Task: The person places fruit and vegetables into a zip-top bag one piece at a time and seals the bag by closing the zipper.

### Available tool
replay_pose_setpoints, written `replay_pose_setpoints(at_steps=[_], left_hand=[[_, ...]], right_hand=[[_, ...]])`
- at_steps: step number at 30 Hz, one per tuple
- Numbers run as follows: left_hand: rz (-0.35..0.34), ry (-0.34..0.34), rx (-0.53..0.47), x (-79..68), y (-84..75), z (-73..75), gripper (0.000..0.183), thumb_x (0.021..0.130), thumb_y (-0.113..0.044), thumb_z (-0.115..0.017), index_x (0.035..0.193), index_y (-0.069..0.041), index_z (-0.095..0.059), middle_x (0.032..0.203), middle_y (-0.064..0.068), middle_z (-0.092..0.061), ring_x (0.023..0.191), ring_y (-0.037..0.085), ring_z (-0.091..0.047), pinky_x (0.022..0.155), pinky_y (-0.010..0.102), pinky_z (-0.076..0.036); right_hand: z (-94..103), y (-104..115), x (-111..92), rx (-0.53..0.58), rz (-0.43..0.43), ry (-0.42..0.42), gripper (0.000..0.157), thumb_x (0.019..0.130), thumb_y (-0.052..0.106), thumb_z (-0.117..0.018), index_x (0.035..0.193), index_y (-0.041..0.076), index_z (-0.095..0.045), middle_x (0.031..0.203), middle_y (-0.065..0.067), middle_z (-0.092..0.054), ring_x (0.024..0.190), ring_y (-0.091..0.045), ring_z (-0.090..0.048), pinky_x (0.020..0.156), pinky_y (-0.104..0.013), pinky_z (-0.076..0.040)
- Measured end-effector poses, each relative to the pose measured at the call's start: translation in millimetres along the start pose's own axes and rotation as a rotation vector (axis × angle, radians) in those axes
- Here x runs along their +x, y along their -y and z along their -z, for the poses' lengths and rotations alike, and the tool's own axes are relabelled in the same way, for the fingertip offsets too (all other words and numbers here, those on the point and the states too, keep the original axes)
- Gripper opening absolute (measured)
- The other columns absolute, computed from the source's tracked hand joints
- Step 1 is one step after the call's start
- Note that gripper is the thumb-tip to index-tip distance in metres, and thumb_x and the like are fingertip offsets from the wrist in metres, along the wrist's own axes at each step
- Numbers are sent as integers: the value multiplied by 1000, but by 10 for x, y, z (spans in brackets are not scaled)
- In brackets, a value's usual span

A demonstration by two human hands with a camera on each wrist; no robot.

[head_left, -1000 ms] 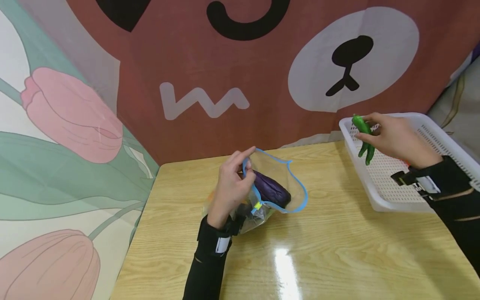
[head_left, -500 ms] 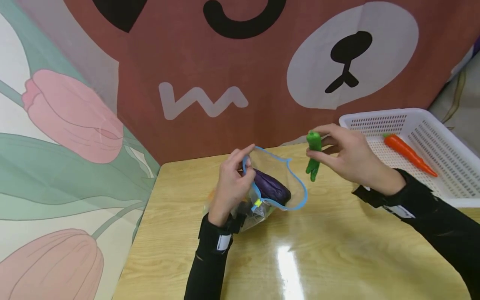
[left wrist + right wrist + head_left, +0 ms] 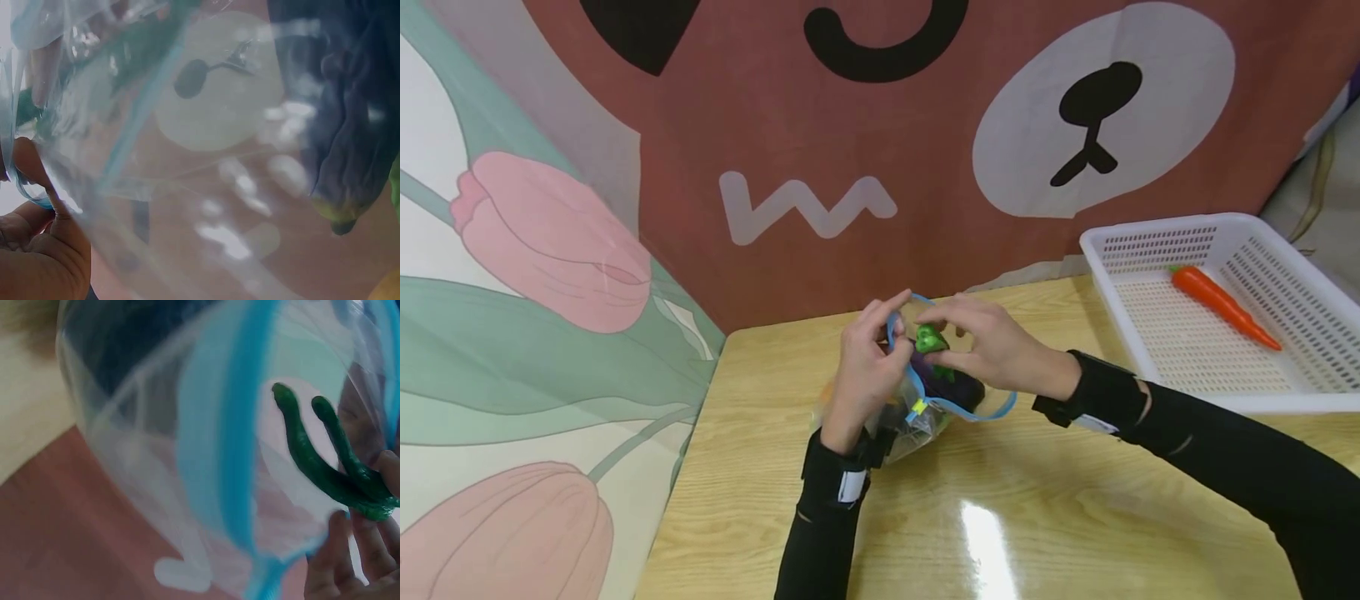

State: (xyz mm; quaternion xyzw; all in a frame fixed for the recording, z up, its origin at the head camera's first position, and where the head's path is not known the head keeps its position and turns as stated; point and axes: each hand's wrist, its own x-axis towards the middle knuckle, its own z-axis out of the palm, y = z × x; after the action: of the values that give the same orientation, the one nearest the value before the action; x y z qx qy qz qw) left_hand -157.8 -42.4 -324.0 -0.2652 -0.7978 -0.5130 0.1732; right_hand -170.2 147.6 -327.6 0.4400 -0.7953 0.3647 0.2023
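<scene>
My left hand (image 3: 867, 358) pinches the blue rim of a clear zip bag (image 3: 1002, 408), holding its mouth open. A dark purple eggplant (image 3: 966, 393) lies in the bag; in the left wrist view the eggplant (image 3: 350, 150) shows through the plastic, a yellow thing at the lower right corner. With thumb and fingers my right hand (image 3: 996, 346) grips a green pepper (image 3: 929, 339) at the bag's mouth, over the eggplant. In the right wrist view the pepper (image 3: 312, 464) has two curved prongs pointing in past the blue rim.
A white plastic basket (image 3: 1225, 403) stands at the right on the wooden table (image 3: 1075, 508), with an orange carrot (image 3: 1225, 307) inside. A yellow slider (image 3: 917, 408) sits on the bag's zip. A printed cloth (image 3: 820, 275) hangs behind the table.
My right hand has carried the green pepper left from over the basket to the bag's mouth, uncovering the carrot. The left hand has kept its hold on the bag.
</scene>
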Motion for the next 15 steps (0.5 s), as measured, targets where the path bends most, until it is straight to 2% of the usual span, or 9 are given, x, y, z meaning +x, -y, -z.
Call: replay_pose_setpoints(at_steps=[3,9,11,15], left_hand=[[0,-1,-9,-2,-2,-3,46,82,6,-49,126,-1,-58,80,7,-46,54,10,-34,50,19,-31],[-6,-8,-3,2,1,-7,46,81,5,-48,126,-1,-59,79,7,-47,55,9,-34,51,19,-30],[-8,-10,-2,3,0,-9,47,81,5,-48,125,-1,-59,79,7,-47,55,9,-34,51,19,-31],[-6,-9,-6,3,6,-15,46,80,5,-48,125,-1,-59,80,9,-48,56,10,-35,52,19,-32]], right_hand=[[-64,-15,15,1,-15,25,41,75,11,-78,113,10,-64,99,0,-65,81,-11,-55,64,-26,-46],[-138,-31,24,48,-55,74,29,77,7,-76,103,9,-62,98,-1,-65,85,-11,-64,70,-24,-53],[-183,-38,22,23,-64,94,27,78,6,-75,101,10,-61,96,-1,-64,86,-11,-63,71,-23,-52],[-295,-55,33,-50,-71,170,22,81,5,-71,99,9,-60,89,0,-59,78,-11,-54,66,-24,-44]])
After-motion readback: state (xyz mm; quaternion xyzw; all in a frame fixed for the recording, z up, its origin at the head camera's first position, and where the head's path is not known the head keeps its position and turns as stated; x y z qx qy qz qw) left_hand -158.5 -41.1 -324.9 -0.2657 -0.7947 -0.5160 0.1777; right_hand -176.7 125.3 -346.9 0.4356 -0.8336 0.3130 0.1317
